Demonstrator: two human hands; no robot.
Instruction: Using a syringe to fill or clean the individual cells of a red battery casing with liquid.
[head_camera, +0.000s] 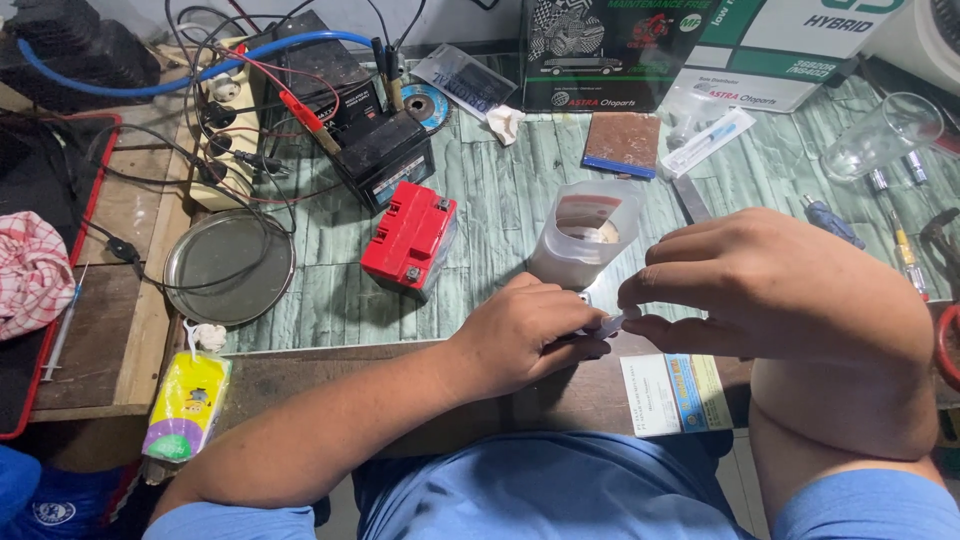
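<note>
Small white piece pinched between both hands' fingertips.

Two bare hands are at the bench: the left hand and the right hand. Batteries number three: one red rectangular plastic battery and two black box-shaped batteries. One round metal lid. One translucent plastic measuring jug. One clear drinking glass lying on its side. Two printed cardboard boxes at the far edge. One brown rectangular sanding block. Two plastic syringes: one in a clear wrapper, one on the wooden side shelf. One red-checked cloth. One yellow plastic pouch.
</note>
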